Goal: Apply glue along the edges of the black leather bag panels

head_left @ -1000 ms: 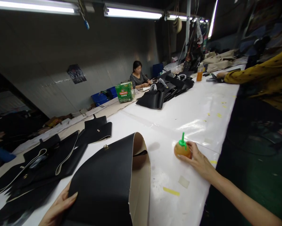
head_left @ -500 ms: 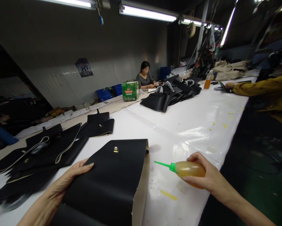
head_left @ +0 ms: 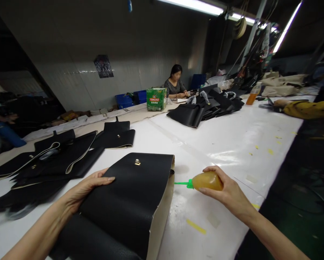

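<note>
A black leather bag piece (head_left: 129,195) with a small gold clasp (head_left: 137,162) lies in front of me, its beige-lined open edge facing right. My left hand (head_left: 93,186) grips its left side, thumb on top and the other fingers hidden beneath. In my right hand (head_left: 221,186) is a squeeze bottle (head_left: 205,181) of amber liquid, probably glue, held sideways. Its thin green nozzle (head_left: 182,183) points left, with the tip at the bag piece's open edge; whether it touches I cannot tell.
More black bag pieces (head_left: 81,155) lie at left, and a pile of them (head_left: 205,108) farther back. A green box (head_left: 156,99) stands near a seated person (head_left: 175,85). Amber bottle (head_left: 253,94) and a yellow-sleeved arm (head_left: 302,108) are at right. Yellow strips (head_left: 196,226) dot the white table (head_left: 232,144).
My right hand has brought the bottle left, so its nozzle tip now meets the bag piece's edge in view. My left hand keeps its hold. The view has turned slightly left and down.
</note>
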`<state>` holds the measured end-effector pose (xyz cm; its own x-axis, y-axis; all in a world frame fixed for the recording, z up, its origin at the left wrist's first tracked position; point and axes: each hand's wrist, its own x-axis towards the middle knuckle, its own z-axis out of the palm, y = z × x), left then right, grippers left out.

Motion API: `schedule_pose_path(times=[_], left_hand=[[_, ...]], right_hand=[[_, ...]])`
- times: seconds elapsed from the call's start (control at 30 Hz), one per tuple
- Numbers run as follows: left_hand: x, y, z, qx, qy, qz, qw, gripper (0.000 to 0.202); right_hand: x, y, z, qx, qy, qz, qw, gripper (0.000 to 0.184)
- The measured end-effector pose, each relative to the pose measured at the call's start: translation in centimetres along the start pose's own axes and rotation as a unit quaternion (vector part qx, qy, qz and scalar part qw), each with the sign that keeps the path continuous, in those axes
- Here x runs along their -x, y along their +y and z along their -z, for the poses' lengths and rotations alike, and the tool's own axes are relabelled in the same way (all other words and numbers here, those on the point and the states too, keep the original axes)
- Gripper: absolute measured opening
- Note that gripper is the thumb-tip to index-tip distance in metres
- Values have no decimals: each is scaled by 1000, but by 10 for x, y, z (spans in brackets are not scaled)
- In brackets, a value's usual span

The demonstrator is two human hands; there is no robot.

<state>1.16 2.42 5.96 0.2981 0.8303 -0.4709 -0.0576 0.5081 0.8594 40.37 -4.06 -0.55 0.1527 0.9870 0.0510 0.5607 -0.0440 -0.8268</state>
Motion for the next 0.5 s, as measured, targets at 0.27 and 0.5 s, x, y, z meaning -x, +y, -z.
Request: schedule_pose_path(times=[0.27, 0.5], left_hand=[[3, 2, -3, 20, -2, 0, 1000, 45], [3, 1, -6, 26, 8, -2, 1000, 47]], right_hand=[[-16, 1, -19, 21, -13, 15, 1000, 36], [-28, 0, -29, 55, 2, -19, 998, 36]])
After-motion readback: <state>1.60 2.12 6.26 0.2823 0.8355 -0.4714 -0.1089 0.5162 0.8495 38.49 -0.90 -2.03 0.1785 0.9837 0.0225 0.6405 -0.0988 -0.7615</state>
